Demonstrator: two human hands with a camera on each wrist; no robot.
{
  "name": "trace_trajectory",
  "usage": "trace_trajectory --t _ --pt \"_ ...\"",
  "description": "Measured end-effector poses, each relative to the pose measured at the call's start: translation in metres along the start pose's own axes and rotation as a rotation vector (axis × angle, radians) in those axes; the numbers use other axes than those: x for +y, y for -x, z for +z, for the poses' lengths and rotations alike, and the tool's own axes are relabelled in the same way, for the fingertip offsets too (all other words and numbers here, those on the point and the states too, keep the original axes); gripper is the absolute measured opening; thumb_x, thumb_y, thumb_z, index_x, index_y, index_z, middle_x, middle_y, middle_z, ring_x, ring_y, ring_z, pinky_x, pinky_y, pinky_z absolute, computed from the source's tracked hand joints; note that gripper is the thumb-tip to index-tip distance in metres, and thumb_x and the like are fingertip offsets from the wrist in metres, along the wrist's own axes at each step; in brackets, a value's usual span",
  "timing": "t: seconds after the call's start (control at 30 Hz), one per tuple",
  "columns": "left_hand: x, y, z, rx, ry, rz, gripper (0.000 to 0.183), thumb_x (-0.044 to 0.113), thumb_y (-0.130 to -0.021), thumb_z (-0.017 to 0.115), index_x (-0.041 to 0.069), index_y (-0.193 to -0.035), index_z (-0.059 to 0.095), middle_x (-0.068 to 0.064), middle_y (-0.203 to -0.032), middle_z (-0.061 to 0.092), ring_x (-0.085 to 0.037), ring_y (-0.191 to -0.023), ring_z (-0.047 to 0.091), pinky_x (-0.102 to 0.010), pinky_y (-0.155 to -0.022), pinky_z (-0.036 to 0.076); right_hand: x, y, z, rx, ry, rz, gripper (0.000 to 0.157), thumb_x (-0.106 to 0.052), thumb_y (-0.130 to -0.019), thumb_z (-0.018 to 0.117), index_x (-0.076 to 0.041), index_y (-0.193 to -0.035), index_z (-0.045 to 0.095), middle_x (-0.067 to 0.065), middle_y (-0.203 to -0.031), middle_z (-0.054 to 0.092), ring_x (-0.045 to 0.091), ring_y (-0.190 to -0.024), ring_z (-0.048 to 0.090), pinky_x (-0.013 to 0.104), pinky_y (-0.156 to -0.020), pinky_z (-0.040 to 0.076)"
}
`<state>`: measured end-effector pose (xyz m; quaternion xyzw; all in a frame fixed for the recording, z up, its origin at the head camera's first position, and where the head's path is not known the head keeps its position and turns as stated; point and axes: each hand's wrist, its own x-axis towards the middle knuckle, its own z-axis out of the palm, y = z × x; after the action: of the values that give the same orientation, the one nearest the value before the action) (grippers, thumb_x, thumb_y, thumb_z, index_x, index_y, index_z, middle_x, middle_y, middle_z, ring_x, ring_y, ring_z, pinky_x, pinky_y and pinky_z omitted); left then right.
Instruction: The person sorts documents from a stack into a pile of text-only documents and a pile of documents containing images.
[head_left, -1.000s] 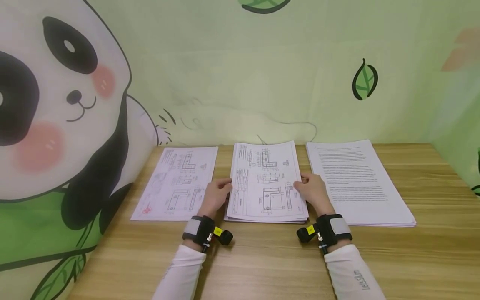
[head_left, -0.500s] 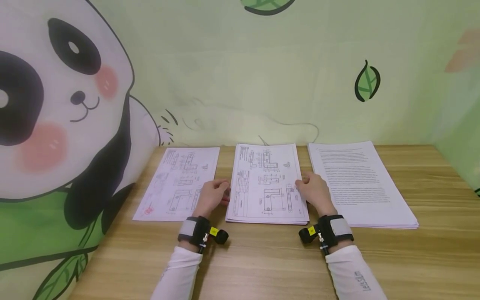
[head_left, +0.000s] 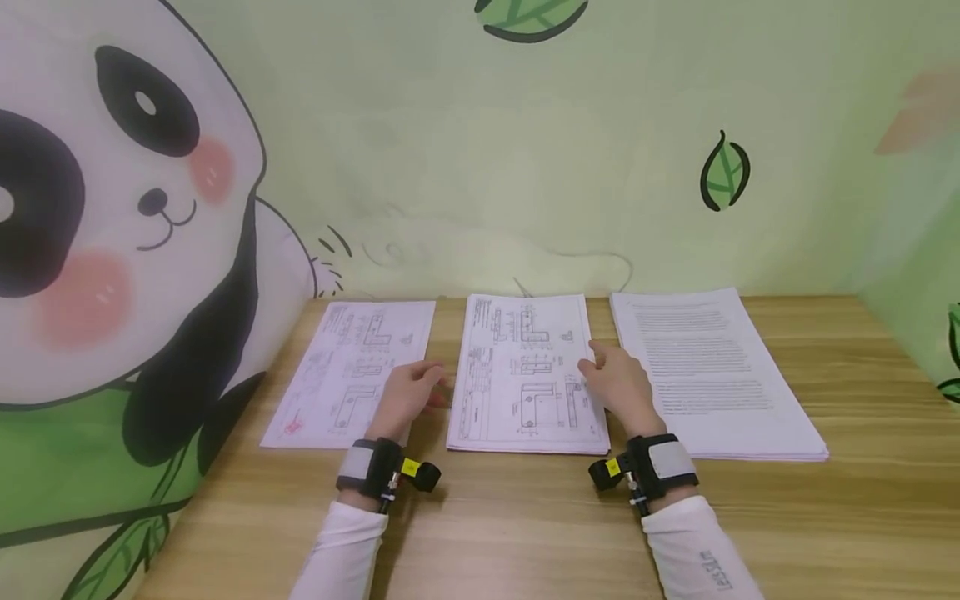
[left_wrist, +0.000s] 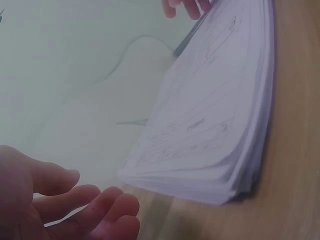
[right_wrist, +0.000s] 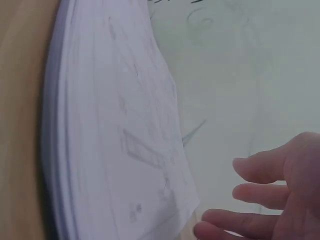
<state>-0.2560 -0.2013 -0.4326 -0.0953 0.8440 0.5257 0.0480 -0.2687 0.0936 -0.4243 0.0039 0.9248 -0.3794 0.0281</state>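
Note:
A stack of printed technical drawings [head_left: 498, 425] lies in the middle of the table in the head view, its edges fairly even. To its left my left hand [head_left: 407, 398] hovers with loosely bent fingers, a gap between it and the stack. In the left wrist view the fingers [left_wrist: 120, 205] are apart from the paper and hold nothing. My right hand [head_left: 621, 387] is at the stack's right edge, its thumb overlapping the top sheet in the head view. The right wrist view has these fingers [right_wrist: 240, 222] relaxed, beside the stack's corner, gripping nothing.
Left of the stack lies a drawing sheet [head_left: 315, 375] with a red stamp, partly behind my left hand. A thicker stack of text pages [head_left: 712, 375] lies to the right, close to my right hand. The panda-printed backdrop [head_left: 450, 167] rises behind the wooden table [head_left: 510, 525].
Both hands held the middle stack's sides; the left has let go and drawn away to the left, and the right has loosened. The stack's uneven lower edge is now lined up.

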Motion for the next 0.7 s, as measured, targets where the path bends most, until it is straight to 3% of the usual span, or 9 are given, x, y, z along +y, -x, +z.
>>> trace_trajectory --t 0.2,0.3,0.4,0.43,0.63,0.7 --pt "-0.002 0.005 -0.024 0.004 -0.084 0.025 0.041 0.029 -0.095 0.045 0.010 -0.130 0.054 -0.014 -0.116 0.064 -0.030 -0.092 0.065 -0.036 -0.073 0.055 -0.016 0.001 0.011 0.059 -0.124 -0.071 0.044 -0.025 -0.094 0.049 -0.007 -0.134 0.050 0.023 -0.128 0.057 0.037 -0.116 0.054 0.052 -0.094 0.046" --pt "-0.007 0.009 -0.043 0.034 -0.178 0.034 0.042 0.031 -0.095 0.045 0.012 -0.132 0.053 -0.014 -0.124 0.061 -0.029 -0.101 0.063 -0.038 -0.079 0.052 -0.030 0.004 0.019 0.052 -0.181 -0.128 0.042 -0.025 -0.094 0.050 -0.008 -0.132 0.052 0.020 -0.126 0.059 0.035 -0.116 0.053 0.050 -0.097 0.045" --pt "-0.012 0.013 -0.064 0.065 -0.272 0.049 0.044 0.033 -0.096 0.045 0.011 -0.133 0.053 -0.017 -0.133 0.055 -0.033 -0.115 0.056 -0.048 -0.090 0.047 -0.044 0.009 0.026 0.036 -0.224 -0.192 0.041 -0.026 -0.094 0.051 -0.009 -0.131 0.053 0.017 -0.126 0.060 0.032 -0.117 0.054 0.049 -0.098 0.045" --pt "-0.013 0.014 -0.072 0.074 -0.299 0.053 0.044 0.033 -0.096 0.045 0.010 -0.133 0.052 -0.018 -0.134 0.054 -0.034 -0.116 0.054 -0.047 -0.088 0.048 -0.048 0.010 0.029 0.034 -0.244 -0.211 0.041 -0.025 -0.093 0.052 -0.008 -0.130 0.054 0.017 -0.126 0.060 0.032 -0.117 0.054 0.049 -0.099 0.045" --pt "-0.027 0.013 -0.107 0.102 -0.347 0.012 0.048 0.034 -0.097 0.041 0.007 -0.137 0.046 -0.021 -0.143 0.044 -0.039 -0.129 0.042 -0.054 -0.097 0.043 -0.072 0.020 0.050 -0.017 -0.391 -0.264 0.037 -0.023 -0.093 0.053 -0.011 -0.128 0.055 0.013 -0.128 0.059 0.027 -0.119 0.054 0.045 -0.099 0.046" --pt "-0.033 0.011 -0.118 0.100 -0.346 0.000 0.050 0.034 -0.098 0.040 0.005 -0.138 0.043 -0.022 -0.146 0.040 -0.040 -0.134 0.034 -0.059 -0.107 0.031 -0.079 0.023 0.056 -0.047 -0.431 -0.271 0.037 -0.023 -0.093 0.053 -0.012 -0.128 0.055 0.011 -0.130 0.059 0.026 -0.120 0.053 0.045 -0.101 0.045"
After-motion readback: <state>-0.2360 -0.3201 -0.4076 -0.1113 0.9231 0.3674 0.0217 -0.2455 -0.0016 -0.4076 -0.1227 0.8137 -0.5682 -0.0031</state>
